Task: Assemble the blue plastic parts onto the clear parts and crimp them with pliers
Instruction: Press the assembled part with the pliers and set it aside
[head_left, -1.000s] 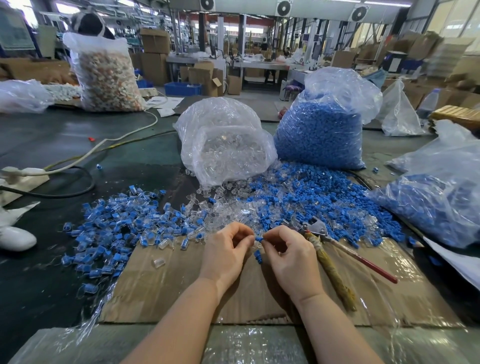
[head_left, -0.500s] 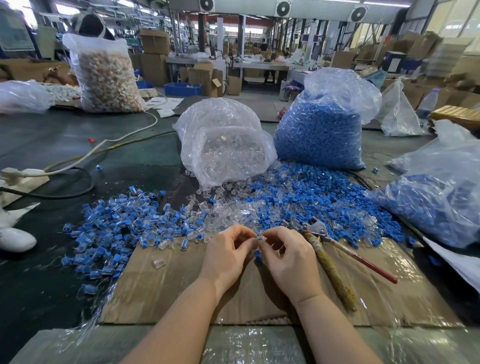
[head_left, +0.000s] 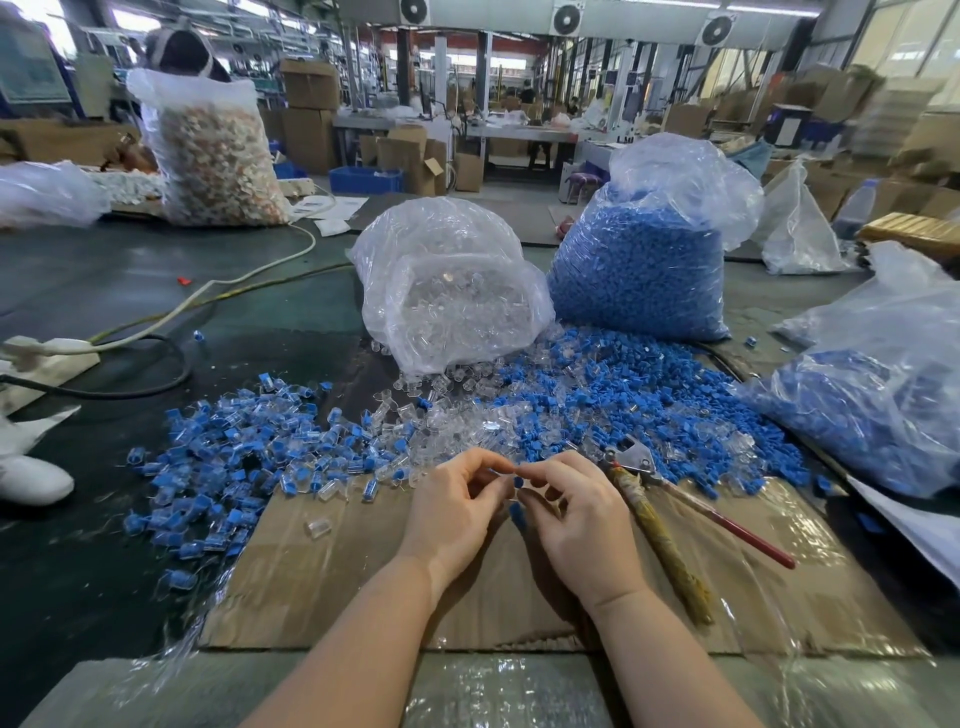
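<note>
My left hand (head_left: 457, 512) and my right hand (head_left: 576, 514) meet fingertip to fingertip over the cardboard sheet (head_left: 363, 582). A small blue part (head_left: 518, 482) shows between the fingers of my right hand, and my left fingers pinch a small clear part I can barely make out. Another blue part (head_left: 517, 514) lies on the cardboard just below the hands. The pliers (head_left: 654, 499) lie right of my right hand, untouched. Loose blue parts (head_left: 623, 395) and clear parts (head_left: 457, 426) are heaped beyond the hands. Assembled blue-and-clear pieces (head_left: 228, 457) spread out on the left.
A bag of clear parts (head_left: 447, 296) and a bag of blue parts (head_left: 644, 249) stand behind the heaps. Another blue-filled bag (head_left: 878, 384) lies at the right. A white cable (head_left: 208, 296) and a black cable (head_left: 156, 384) cross the dark table at the left.
Both hands stay together at the same spot; the fingertips have shifted slightly around the small parts. The pliers have not moved.
</note>
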